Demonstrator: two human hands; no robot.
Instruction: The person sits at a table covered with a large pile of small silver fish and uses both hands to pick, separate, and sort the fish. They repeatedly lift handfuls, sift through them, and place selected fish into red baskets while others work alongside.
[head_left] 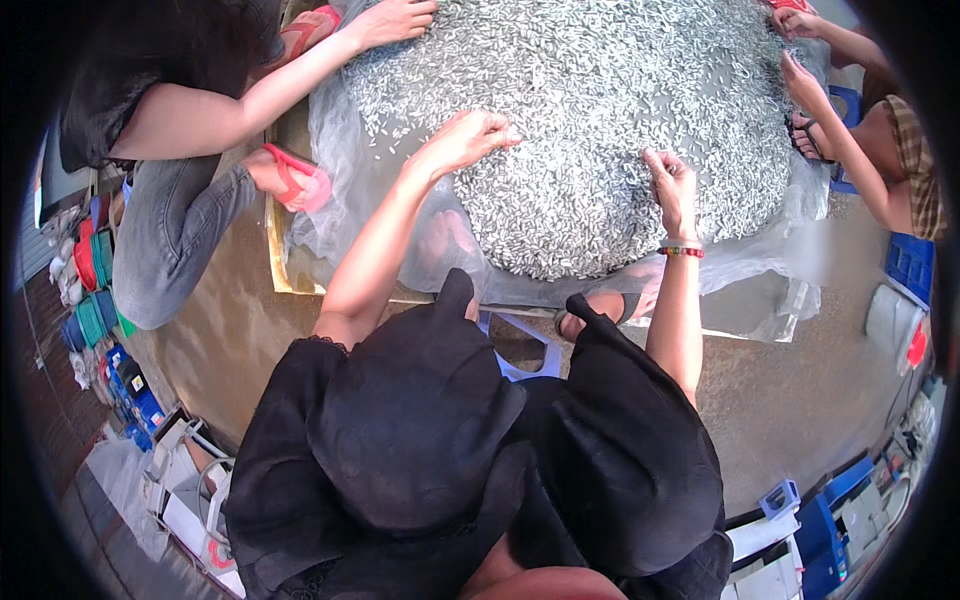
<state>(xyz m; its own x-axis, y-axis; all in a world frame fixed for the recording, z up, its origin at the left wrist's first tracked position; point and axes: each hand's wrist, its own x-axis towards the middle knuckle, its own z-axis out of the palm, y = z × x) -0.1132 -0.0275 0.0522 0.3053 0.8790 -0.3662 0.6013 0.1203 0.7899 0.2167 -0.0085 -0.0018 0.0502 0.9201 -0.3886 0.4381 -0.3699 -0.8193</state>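
A broad heap of small, slender silvery pieces (590, 215), which look like tiny fish, lies spread over a clear plastic sheet (335, 180). My left hand (468, 140) hovers over its near left part with the fingertips pinched together; a pale speck shows at the tips, too small to name. On the right, my right hand (672, 183) is also closed in a pinch, just above or against the heap. What it holds, if anything, is hidden by the fingers. A beaded bracelet (682, 250) circles my right wrist.
Another person's hand (395, 20) rests on the heap's far left. At the far right, other hands (800, 80) work at its edge. A blue plastic stool (520, 345) is beneath me. Crates and tubs (908, 265) stand at the right; bags and bundles (95, 270) line the left.
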